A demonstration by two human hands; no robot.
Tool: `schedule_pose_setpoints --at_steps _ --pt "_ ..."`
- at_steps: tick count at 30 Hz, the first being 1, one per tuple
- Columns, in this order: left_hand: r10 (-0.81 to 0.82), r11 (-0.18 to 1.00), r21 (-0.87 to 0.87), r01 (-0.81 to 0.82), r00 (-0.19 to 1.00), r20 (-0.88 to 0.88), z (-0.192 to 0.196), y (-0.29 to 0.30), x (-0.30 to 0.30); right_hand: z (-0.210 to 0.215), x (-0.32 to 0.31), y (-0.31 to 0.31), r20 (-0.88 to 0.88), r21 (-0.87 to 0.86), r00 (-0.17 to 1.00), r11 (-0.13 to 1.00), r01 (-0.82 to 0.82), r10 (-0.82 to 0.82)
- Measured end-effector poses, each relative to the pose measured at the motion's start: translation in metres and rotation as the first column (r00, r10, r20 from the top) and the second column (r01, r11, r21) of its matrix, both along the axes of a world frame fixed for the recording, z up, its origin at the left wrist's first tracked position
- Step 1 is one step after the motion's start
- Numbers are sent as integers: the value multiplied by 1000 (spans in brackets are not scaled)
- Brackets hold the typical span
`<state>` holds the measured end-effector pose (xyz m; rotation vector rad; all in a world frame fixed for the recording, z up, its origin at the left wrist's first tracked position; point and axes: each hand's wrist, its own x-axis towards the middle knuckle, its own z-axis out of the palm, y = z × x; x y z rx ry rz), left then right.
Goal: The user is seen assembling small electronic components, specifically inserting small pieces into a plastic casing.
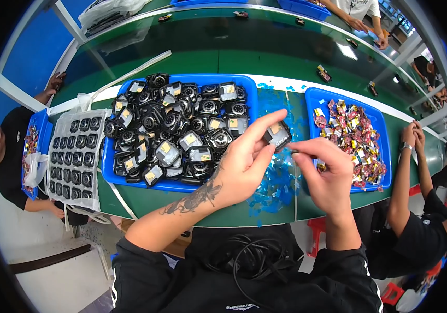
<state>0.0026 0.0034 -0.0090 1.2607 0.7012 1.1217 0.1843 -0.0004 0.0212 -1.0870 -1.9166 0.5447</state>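
My left hand [245,163] grips a black watch case [278,135] between thumb and fingers, its inner side facing up. Close beside it, my right hand [330,175] pinches thumb against forefinger on something small and dark that I cannot make out. Under both hands, pieces of blue film [271,197] lie scattered over the green table. To the left is a blue bin [253,96] heaped with similar watch cases [167,152], some showing round backs and others grey inner faces.
At right, a second blue bin [387,156] holds many small red, yellow and silver parts [359,143]. A pale tray [98,201] of watch cases lies far left. Behind runs a green conveyor [265,47] carrying small parts. Co-workers' arms [403,172] reach in at the right.
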Motion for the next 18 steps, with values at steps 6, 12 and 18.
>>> schedule_pose_setpoints --at_steps 6,12,18 --pt "-13 999 -37 15 998 69 -3 -2 5 -4 -12 4 51 73 998 996 45 -49" --pt "-63 997 -48 66 996 65 -2 -3 4 -5 -14 2 34 6 995 996 93 -93" --pt "-68 998 -8 68 998 -6 -3 -3 2 0 -12 3 135 0 988 997 72 -72"
